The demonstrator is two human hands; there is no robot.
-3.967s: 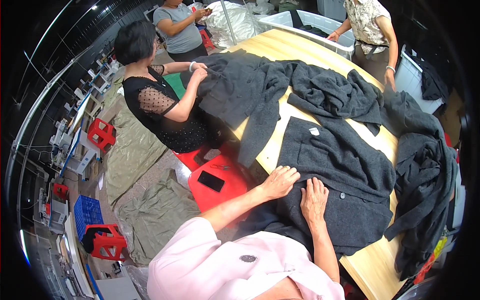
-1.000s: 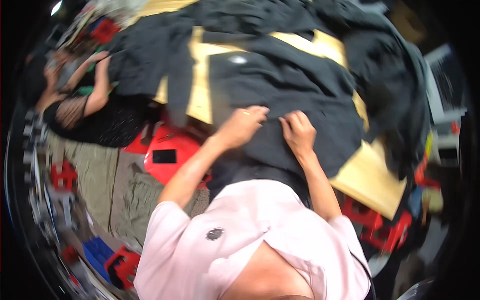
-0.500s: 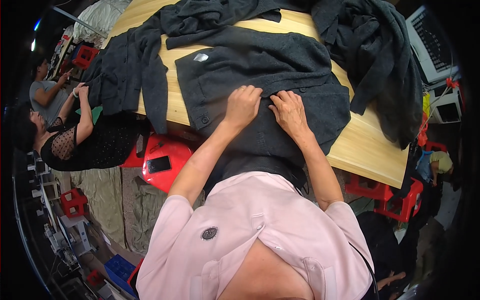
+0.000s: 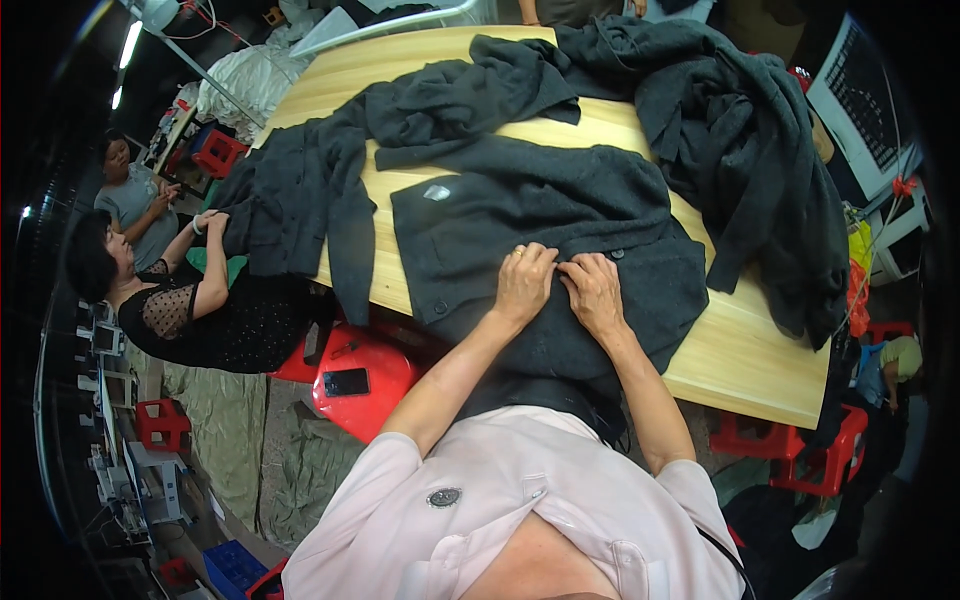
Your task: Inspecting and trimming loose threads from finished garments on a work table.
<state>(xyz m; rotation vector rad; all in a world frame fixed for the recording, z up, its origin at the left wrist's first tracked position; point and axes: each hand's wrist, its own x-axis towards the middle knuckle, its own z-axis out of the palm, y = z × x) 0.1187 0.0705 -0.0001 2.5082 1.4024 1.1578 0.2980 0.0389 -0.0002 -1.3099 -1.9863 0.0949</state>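
Charcoal knit cardigan (image 4: 540, 215), lengthwise away from pinching left hand (image 4: 524, 283) and right hand (image 4: 594, 290); small pale label (image 4: 437, 192) beyond, leftward.

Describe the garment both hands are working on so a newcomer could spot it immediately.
On the long wooden table, nearest the person, lies a dark grey knit garment, spread flat. The left hand and right hand pinch its middle; unlike the heaped dark clothes around, it shows a small pale label.

You see even, bright light on the wooden table (image 4: 620, 120), strip lamp (image 4: 130, 45) glowing upper left, dark vignette around the frame, fisheye bending at edges, centre sharp.
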